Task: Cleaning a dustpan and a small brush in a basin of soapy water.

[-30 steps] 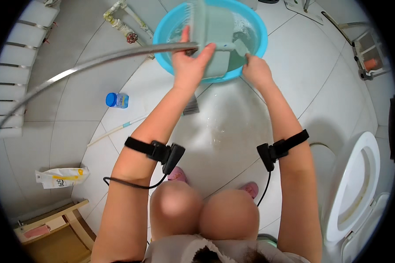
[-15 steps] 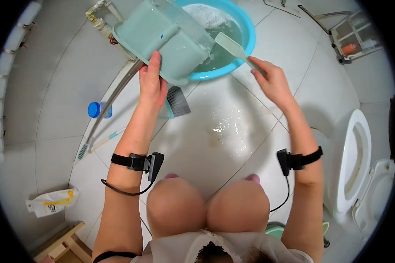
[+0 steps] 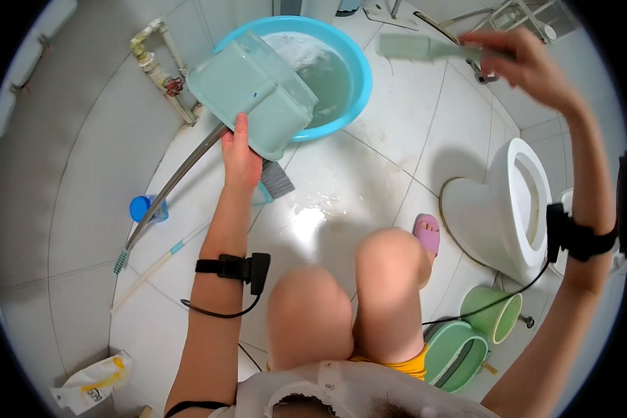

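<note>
My left hand (image 3: 242,164) grips a pale green dustpan (image 3: 247,87) at the base of its long metal handle. The pan is tilted over the near left rim of a blue basin (image 3: 364,83), which holds cloudy, sudsy water. Up and to the right, clear of the basin, my right hand (image 3: 533,70) is closed round the handle of a pale green scrub brush (image 3: 407,47). That brush is a little blurred, its bristles facing down. Below the dustpan, a broom head with grey bristles (image 3: 277,181) lies on the floor, partly behind my left wrist.
A blue-lidded jar (image 3: 141,208) stands by the left wall, below water pipes (image 3: 157,66). To the right is a white toilet (image 3: 477,216), with a green bucket (image 3: 474,310) and a green tub (image 3: 435,359) nearer me. A white and yellow bag (image 3: 94,383) lies lower left.
My right hand has swung up and right with the brush, away from the dustpan. My left hand still holds the dustpan. My view has shifted right, and my knees have moved.
</note>
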Motion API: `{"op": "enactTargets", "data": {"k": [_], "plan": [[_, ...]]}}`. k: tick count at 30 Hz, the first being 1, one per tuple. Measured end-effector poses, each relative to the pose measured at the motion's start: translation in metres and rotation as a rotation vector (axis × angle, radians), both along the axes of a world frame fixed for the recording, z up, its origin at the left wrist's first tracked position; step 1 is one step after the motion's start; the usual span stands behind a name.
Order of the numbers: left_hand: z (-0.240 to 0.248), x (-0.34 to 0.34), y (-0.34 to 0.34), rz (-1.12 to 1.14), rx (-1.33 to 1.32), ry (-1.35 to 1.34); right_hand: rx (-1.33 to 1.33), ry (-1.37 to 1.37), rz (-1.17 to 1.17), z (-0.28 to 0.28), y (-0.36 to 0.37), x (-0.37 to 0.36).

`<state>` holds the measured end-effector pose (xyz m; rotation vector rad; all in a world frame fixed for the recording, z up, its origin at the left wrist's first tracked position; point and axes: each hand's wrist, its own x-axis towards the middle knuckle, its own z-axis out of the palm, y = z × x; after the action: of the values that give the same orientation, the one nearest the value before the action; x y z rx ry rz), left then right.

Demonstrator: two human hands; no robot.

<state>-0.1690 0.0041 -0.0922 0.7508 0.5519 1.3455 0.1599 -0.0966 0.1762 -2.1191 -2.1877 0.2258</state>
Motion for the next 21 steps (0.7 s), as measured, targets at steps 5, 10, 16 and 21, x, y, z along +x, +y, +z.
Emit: {"op": "enactTargets", "data": {"k": [5,10,16,21], "plan": [[0.004,0.010,0.007,0.062,-0.102,-0.151,-0.110,0.375,0.033,0.031,0.077,-0.071],[0.018,-0.020,0.008,0.147,-0.046,-0.154,-0.157,1.138,0.188,-0.105,0.101,-0.126],[0.014,-0.036,0.016,0.272,-0.102,0.021,-0.443,1.458,0.055,-0.219,0.116,-0.138],[0.018,-0.059,0.011,0.290,-0.151,0.042,0.053,0.481,0.098,-0.289,0.201,-0.122]]}}
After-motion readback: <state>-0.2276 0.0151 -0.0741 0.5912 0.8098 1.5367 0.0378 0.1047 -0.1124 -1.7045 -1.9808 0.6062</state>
